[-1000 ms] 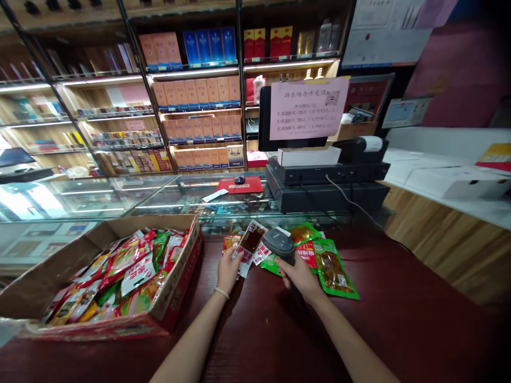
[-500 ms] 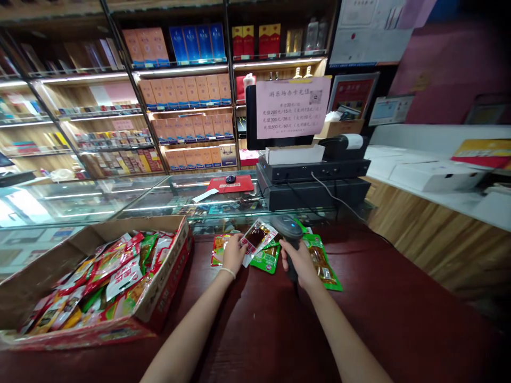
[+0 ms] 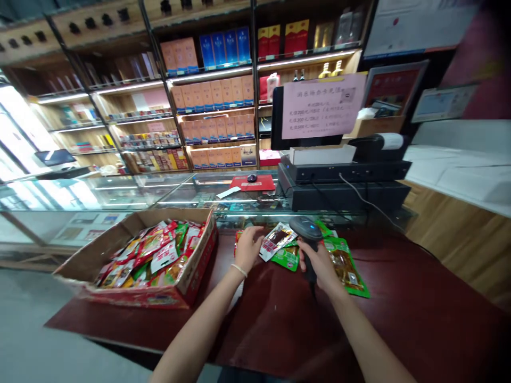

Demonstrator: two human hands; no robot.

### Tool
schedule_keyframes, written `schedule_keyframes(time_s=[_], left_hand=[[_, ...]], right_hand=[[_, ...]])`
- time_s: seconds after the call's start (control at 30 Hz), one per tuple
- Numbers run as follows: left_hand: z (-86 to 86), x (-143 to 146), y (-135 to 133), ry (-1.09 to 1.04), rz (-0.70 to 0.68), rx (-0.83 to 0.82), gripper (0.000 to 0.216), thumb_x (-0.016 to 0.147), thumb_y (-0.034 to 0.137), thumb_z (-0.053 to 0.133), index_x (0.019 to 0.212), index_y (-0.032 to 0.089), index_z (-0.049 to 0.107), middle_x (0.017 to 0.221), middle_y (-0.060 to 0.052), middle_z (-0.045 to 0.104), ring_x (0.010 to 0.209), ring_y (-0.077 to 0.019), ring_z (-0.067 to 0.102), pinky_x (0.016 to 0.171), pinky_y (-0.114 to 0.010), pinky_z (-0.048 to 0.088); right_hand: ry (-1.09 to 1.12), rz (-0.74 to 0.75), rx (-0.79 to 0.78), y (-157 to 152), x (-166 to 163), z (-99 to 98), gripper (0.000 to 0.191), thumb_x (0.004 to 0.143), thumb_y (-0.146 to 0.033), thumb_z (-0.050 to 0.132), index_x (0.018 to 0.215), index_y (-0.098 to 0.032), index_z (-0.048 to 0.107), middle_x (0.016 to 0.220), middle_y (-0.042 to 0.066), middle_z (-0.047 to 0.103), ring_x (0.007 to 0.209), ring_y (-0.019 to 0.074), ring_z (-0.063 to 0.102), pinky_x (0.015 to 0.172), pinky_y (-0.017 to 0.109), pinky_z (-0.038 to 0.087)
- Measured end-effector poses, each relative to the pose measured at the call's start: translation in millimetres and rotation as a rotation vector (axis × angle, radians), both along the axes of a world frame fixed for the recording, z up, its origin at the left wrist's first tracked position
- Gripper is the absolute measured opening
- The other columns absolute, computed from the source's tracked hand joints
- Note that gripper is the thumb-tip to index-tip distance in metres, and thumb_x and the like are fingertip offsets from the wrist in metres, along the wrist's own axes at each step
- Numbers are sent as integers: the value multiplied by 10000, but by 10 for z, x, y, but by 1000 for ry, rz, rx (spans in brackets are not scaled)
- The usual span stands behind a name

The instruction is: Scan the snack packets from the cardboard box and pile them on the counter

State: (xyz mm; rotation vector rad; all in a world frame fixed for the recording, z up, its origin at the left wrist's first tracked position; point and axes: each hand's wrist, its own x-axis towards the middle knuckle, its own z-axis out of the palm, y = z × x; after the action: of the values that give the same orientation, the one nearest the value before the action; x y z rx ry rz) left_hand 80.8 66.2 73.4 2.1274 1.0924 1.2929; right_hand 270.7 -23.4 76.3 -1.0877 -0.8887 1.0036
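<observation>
My right hand (image 3: 319, 263) is wrapped round the handle of a black barcode scanner (image 3: 306, 229), its head pointing away to the left over the snack packets. Just left of the scanner lies a white-and-red snack packet (image 3: 276, 239) with a dark window, on top of a green packet (image 3: 288, 259). My left hand (image 3: 249, 247) is beside the white packet's left edge, fingers apart and apparently off it. It partly covers a red packet (image 3: 237, 240). To the right of the scanner, a larger green snack packet (image 3: 346, 266) rests on the dark red counter.
An open cardboard box (image 3: 203, 258) full of snack packets stands on the counter (image 3: 279, 330) at left. Behind are a glass display case (image 3: 179, 194), a mouse (image 3: 252, 178) on a red pad, and a monitor (image 3: 277, 117) bearing a pink notice. A cable (image 3: 363, 197) runs down at right.
My left hand has let go of the white-and-red packet, which now lies flatter on the green one. The scanner stays in my right hand. The whole view has swung left.
</observation>
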Motion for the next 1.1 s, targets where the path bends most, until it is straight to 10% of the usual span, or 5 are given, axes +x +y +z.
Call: schedule_keyframes(time_s=[0.2,0.37,0.73,1.1], left_hand=[[758,-579,-323,-1,16,166,261,870,188,535,1110,228,629,1081,-65,650,1011,-197,591,903,-337,473],[1032,-1341,-307,43,184,199,252,872,221,547,1107,211,636,1097,-69,653,1005,-196,600,898,-319,473],[774,-3099,174,103,536,23,269,779,226,623,1041,187,673,1007,-86,682,915,-211,633,876,-343,484],[485,-3501,669,869,255,-522,718,706,549,644,1286,144,516,1310,-151,571,1159,-302,556,952,-334,414]], right_hand=[[-14,137,-29,48,-355,206,288,778,-445,679,763,-194,539,497,-67,499,326,75,436,333,201,329],[-36,282,-6,133,-819,464,287,781,-439,681,806,-179,562,495,-61,498,322,72,435,329,195,313],[-43,465,0,369,-1842,619,326,747,-450,694,864,-182,550,493,-77,497,305,67,424,316,180,316],[-74,499,-12,531,-2164,572,315,764,-453,672,871,-186,543,502,-76,510,306,72,433,318,186,324]])
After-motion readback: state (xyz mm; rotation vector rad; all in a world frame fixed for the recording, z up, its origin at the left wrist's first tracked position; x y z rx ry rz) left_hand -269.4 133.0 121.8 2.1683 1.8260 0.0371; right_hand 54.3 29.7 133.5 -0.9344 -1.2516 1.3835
